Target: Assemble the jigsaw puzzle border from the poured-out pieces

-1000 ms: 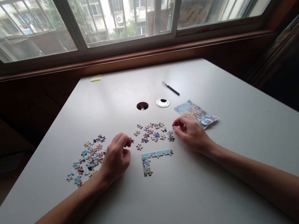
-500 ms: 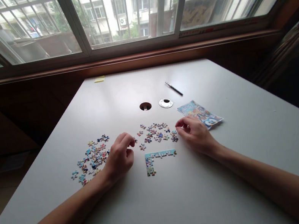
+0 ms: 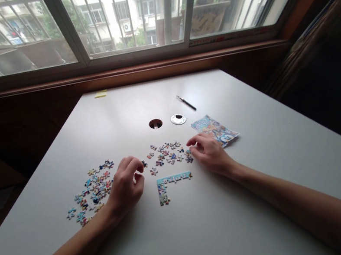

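Observation:
My left hand [image 3: 126,186] rests on the white table [image 3: 206,218] with fingers curled, fingertips by a loose puzzle piece at the edge of the middle cluster of pieces [image 3: 167,153]. A bigger pile of loose pieces [image 3: 91,193] lies just left of that hand. My right hand [image 3: 209,152] rests with fingers curled at the right end of the middle cluster, thumb and forefinger close together; whether they pinch a piece is unclear. Between the hands lies an L-shaped joined corner of the puzzle [image 3: 169,184].
A colourful picture sheet [image 3: 215,130] lies right of my right hand. Behind the pieces are a round cable hole [image 3: 155,123], its white cap [image 3: 178,119] and a pen [image 3: 186,102]. A yellow note [image 3: 101,94] sits at the far edge below the window.
The view has shifted, so everything sits slightly further left in the picture. Both hands stay in nearly the same places beside the middle cluster of pieces.

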The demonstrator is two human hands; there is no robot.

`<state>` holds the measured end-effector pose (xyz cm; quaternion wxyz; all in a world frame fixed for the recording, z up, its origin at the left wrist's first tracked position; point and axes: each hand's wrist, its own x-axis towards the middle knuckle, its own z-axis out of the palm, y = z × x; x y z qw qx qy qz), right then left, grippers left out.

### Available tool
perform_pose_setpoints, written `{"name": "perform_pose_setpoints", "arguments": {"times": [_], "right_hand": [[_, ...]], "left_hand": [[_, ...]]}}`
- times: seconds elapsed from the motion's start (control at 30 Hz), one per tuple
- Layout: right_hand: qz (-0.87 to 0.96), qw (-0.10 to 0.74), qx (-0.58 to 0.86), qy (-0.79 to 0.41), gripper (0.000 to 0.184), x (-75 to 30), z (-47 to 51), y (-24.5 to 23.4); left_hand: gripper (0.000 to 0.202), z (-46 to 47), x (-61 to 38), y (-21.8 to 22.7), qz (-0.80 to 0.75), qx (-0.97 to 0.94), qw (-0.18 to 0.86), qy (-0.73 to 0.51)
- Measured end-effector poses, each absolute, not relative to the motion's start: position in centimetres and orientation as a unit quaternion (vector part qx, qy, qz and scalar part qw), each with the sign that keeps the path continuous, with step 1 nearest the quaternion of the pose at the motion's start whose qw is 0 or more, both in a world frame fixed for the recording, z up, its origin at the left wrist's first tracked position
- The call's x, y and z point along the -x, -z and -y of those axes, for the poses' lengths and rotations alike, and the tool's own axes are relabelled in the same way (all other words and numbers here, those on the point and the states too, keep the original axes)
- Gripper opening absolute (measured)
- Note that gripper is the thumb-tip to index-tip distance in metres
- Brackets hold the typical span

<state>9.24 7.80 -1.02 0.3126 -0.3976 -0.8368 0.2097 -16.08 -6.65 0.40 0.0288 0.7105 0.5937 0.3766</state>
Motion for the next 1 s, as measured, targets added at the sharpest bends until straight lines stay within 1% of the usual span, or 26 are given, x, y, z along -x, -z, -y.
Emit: {"name": "perform_pose_setpoints", "arguments": {"times": [0.27, 0.57, 0.73, 0.8, 0.93, 1.0], "right_hand": [[0.843, 0.296, 0.401, -0.204, 0.017, -8.97, -7.81, 1.11], [0.850, 0.293, 0.390, -0.200, 0.017, -9.20, -7.87, 1.17], [0.854, 0.288, 0.386, -0.195, 0.017, -9.28, -7.94, 1.19], [0.855, 0.286, 0.386, -0.195, 0.017, -9.26, -7.96, 1.16], [0.855, 0.284, 0.387, -0.195, 0.016, -9.21, -7.98, 1.10], [0.855, 0.285, 0.385, -0.196, 0.015, -9.22, -8.00, 1.09]], "left_hand": [[0.026, 6.71, 16.12, -0.30, -0.595, -0.708, 0.009, -0.380], [0.032, 6.68, 16.31, 0.03, -0.600, -0.698, 0.012, -0.392], [0.034, 6.75, 16.43, 0.18, -0.627, -0.660, -0.006, -0.414], [0.039, 6.67, 16.48, 0.29, -0.656, -0.619, -0.015, -0.431], [0.070, 6.51, 16.53, 0.38, -0.699, -0.569, -0.033, -0.432], [0.080, 6.49, 16.51, 0.34, -0.711, -0.567, -0.038, -0.414]]}}
